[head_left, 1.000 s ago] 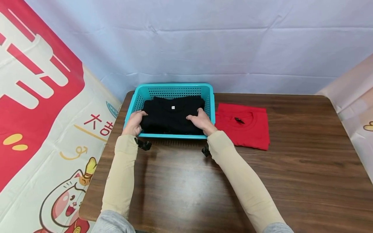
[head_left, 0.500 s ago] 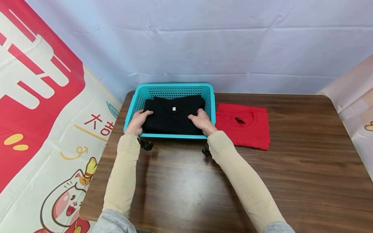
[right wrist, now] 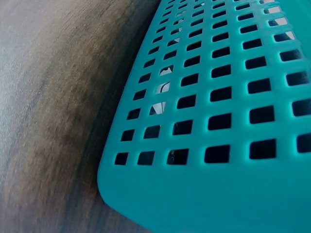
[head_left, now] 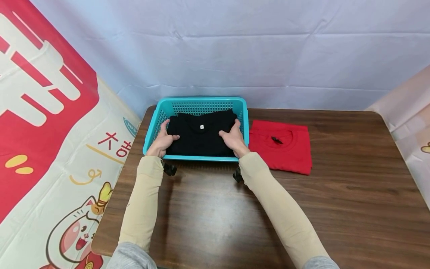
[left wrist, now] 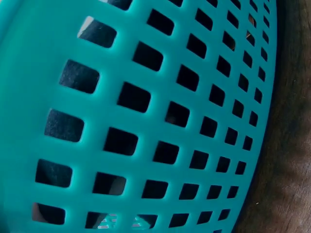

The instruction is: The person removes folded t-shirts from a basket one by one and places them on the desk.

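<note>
A folded black T-shirt with a small white neck label lies inside a turquoise plastic basket. My left hand reaches over the front rim at the shirt's left edge, thumb on the cloth and index finger stretched along the side. At the right edge my right hand lies much the same way, thumb on top and a straight finger beside the cloth. The lower fingers of both hands are hidden. Each wrist view is filled by the perforated basket wall, with dark cloth behind its holes and no hand showing.
A folded red T-shirt lies right beside the basket on the dark wooden table. A pale cloth backdrop hangs behind the table's far edge. A printed cartoon banner hangs along the left.
The left hand has shifted slightly right, and its thumb and index finger have spread apart. The right hand's thumb and finger have also parted. The black T-shirt has slid slightly right in the basket.
</note>
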Tool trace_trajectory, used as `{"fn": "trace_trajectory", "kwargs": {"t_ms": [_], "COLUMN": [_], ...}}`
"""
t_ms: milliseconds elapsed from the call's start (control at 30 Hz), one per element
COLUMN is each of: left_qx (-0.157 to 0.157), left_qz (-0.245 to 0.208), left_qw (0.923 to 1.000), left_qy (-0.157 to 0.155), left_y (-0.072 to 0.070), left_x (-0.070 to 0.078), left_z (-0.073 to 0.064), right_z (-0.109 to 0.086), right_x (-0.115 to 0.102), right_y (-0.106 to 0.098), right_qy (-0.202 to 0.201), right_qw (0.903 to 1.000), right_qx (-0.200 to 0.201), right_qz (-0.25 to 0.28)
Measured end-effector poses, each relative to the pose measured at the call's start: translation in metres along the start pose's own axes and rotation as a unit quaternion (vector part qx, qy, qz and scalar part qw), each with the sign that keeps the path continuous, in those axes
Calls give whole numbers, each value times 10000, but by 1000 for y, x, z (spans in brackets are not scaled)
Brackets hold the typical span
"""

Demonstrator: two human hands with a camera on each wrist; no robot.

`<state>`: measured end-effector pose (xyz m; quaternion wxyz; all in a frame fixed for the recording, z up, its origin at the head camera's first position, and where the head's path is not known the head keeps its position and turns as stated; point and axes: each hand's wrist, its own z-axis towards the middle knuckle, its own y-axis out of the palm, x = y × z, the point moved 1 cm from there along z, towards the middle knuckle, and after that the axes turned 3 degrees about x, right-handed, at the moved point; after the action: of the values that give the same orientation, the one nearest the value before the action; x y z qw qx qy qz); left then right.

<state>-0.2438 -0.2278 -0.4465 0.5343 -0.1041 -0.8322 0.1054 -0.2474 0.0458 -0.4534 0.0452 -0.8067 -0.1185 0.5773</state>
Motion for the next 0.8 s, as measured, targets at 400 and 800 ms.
{"fn": "trace_trajectory", "kwargs": {"t_ms": [400, 800], "left_qx": [-550, -354], "left_qz": [103, 512], "left_qw": [9984, 9980], "left_qy": [-94, 55], "left_y": [1, 4], "left_x": [8, 0], "left_z": [-6, 3], "right_z": [1, 1], "right_x": [2, 3], "right_y": [3, 6], "right_qy": [-706, -650], "right_qw": [9952, 9914], "right_qx": [-529, -462], "right_qz": [-425, -1040]}}
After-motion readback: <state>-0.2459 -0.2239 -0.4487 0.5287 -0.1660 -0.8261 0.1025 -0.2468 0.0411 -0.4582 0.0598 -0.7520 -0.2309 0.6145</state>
